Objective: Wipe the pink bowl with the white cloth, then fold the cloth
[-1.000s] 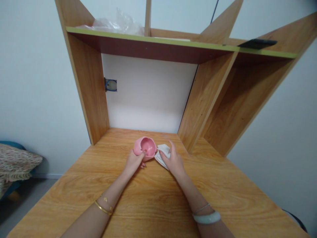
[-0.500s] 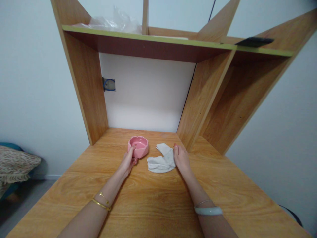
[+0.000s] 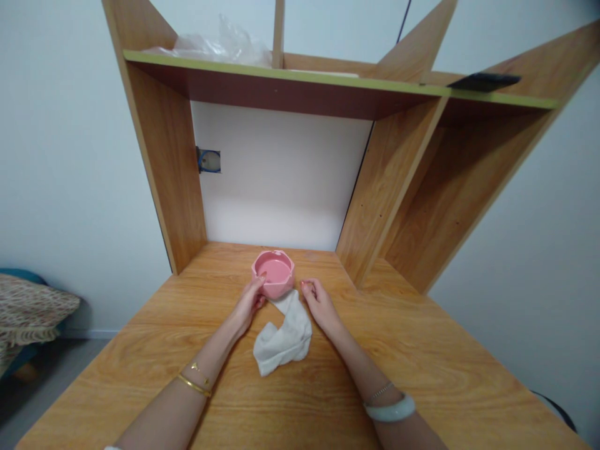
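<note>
A pink faceted ashtray [image 3: 277, 289] with notches in its rim is tilted toward me over the desk. My left hand [image 3: 248, 305] grips its near left side, thumb over the rim and fingers underneath. A white cloth [image 3: 288, 334] hangs in a bent strip just below the ashtray, its upper end close against the ashtray's underside. Just right of the ashtray, my right hand [image 3: 321, 305] is closed with its fingers curled at the cloth's upper right edge. The exact pinch on the cloth is partly hidden.
Wooden desk surface [image 3: 365, 375] lies under both hands. Behind stand upright side panels [image 3: 169, 162] and a shelf [image 3: 262, 72] bearing a clear plastic bag [image 3: 225, 47] and a dark flat object [image 3: 485, 81]. An open socket box [image 3: 209, 160] shows in the back wall.
The ashtray has moved right and tipped more toward me. My right hand and the cloth have shifted left, bringing the cloth beneath the ashtray, its loose end swinging lower.
</note>
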`<state>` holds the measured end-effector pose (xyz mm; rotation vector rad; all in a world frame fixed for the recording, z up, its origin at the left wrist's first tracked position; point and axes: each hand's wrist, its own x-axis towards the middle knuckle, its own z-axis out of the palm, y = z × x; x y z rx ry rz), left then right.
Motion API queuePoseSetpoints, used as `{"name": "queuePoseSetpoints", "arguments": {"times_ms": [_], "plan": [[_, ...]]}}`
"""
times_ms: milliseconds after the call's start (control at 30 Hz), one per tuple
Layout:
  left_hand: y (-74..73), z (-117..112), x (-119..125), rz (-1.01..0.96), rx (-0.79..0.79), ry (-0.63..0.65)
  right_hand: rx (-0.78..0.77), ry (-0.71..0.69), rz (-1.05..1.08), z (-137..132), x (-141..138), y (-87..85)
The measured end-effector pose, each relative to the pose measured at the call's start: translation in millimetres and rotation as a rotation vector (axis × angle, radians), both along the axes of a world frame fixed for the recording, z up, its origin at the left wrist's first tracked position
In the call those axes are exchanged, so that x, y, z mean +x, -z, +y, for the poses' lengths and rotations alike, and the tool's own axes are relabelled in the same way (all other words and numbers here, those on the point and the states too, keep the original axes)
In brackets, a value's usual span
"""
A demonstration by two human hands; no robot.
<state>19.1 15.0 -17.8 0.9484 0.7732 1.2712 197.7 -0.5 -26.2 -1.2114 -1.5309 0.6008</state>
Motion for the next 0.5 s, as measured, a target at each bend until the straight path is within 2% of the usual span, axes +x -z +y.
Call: {"name": "queuePoseSetpoints", "arguments": {"times_ms": [100,233,367,500], "plan": [[-1.0,-4.7,4.3,0.045,0.055,-0.008,0.053,0.020,0.120,-3.5,-5.7,-5.1],[-3.9,-11.3,8.3,0.076,0.154,-0.024,0.060,-0.107,0.263,-7.6,-8.5,-12.7],[-6.5,-14.7,10.5,0.105,0.211,-0.025,-0.050,-0.245,0.402,-9.4,-8.6,-15.8],[-7.0,-17.2,12.9,0.181,0.209,0.028,-0.180,-0.260,0.522,-6.0,-7.2,-12.1]]}}
